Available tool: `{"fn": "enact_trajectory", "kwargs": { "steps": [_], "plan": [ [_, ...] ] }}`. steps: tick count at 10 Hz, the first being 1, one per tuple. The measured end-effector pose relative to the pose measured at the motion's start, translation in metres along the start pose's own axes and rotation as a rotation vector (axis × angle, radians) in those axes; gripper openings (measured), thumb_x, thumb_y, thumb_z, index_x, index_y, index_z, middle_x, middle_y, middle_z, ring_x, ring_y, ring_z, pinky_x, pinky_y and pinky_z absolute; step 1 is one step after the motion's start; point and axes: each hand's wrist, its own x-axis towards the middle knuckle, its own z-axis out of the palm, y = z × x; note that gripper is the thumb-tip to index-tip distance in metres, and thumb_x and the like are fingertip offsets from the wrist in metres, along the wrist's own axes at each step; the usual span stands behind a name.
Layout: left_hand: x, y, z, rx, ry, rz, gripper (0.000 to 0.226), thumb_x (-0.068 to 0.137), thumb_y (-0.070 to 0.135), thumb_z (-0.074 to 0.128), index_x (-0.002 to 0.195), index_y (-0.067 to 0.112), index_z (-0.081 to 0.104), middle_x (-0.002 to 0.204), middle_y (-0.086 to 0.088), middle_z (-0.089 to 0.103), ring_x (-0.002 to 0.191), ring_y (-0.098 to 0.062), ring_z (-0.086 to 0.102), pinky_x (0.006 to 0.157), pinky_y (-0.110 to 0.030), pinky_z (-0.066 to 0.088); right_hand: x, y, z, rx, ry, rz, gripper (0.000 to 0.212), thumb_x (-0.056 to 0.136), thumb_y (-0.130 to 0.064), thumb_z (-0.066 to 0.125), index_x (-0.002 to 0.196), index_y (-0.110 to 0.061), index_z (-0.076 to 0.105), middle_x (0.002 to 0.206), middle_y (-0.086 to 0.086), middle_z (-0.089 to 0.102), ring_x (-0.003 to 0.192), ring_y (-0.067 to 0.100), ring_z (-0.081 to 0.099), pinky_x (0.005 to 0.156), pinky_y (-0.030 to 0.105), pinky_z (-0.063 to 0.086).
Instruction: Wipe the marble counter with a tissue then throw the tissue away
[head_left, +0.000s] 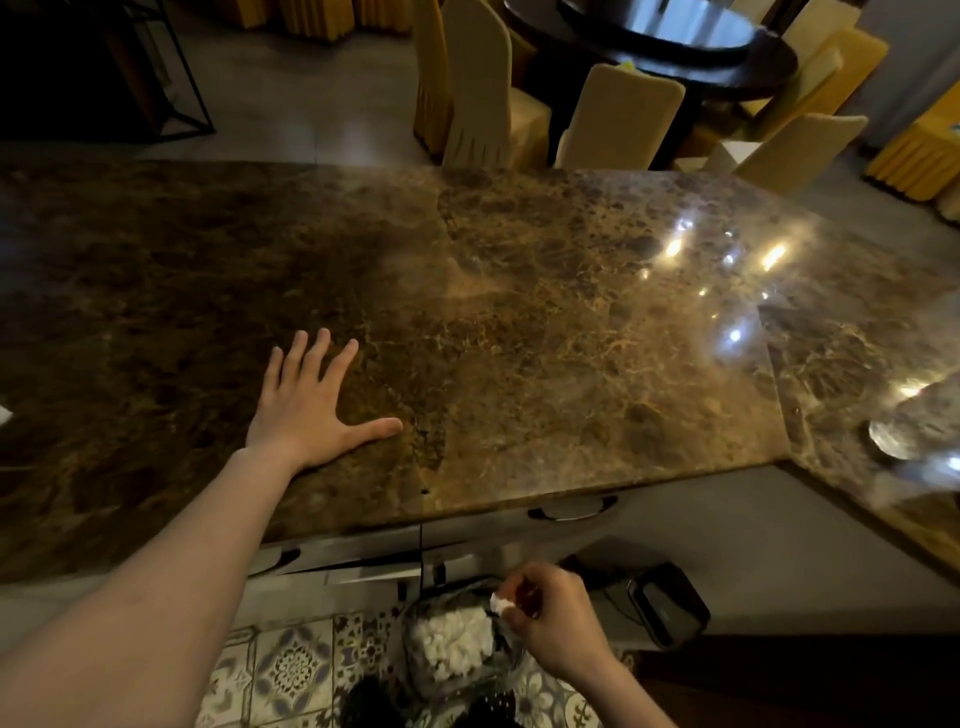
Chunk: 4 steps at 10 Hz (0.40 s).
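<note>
The brown marble counter (519, 322) fills the middle of the view. My left hand (306, 405) lies flat on it near the front edge, fingers spread, holding nothing. Below the counter's edge my right hand (550, 618) pinches a small white crumpled tissue (500, 604) between its fingertips. It holds the tissue over the rim of a bin (415, 618) lined with a clear bag, on the patterned floor. White crumpled tissues (454, 642) lie inside the bin.
Drawers with a dark handle (571, 512) sit under the counter. A dark box-shaped object (667, 603) lies on the floor to the right of the bin. A glass object (904, 431) stands at the counter's right end. Covered chairs (618, 119) and a dark round table (675, 47) stand beyond the counter.
</note>
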Motion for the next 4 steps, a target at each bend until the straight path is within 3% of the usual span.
{"fn": "enact_trajectory", "kwargs": {
  "steps": [2,3,4],
  "plan": [
    [0.001,-0.002,0.002,0.003,0.018,0.008,0.135,0.056,0.115,0.019,0.164,0.036,0.002,0.175,-0.004,-0.004,0.159,-0.024,-0.015,0.131,-0.055,-0.006,0.011,0.024,0.029,-0.140,0.101,0.069,0.013,0.079,-0.026,0.075,0.078,-0.037,0.067,0.078,-0.014,0.069,0.073,0.004,0.064,0.064,0.029,0.057],
    [0.001,-0.001,0.000,0.012,0.017,0.009,0.134,0.057,0.115,0.020,0.164,0.036,0.004,0.175,-0.005,-0.002,0.159,-0.025,-0.013,0.131,-0.056,-0.005,0.014,0.027,0.036,-0.188,0.048,0.057,0.013,0.084,-0.024,0.070,0.089,-0.037,0.072,0.090,-0.015,0.069,0.078,0.006,0.066,0.067,0.030,0.058],
    [0.002,-0.002,0.002,0.018,0.027,0.022,0.134,0.057,0.115,0.020,0.164,0.035,0.006,0.175,-0.006,0.000,0.160,-0.026,-0.011,0.131,-0.056,-0.004,0.014,0.026,0.033,-0.162,0.068,0.074,0.011,0.087,-0.029,0.068,0.089,-0.038,0.073,0.084,-0.016,0.071,0.076,0.004,0.066,0.067,0.031,0.059]
  ]
}}
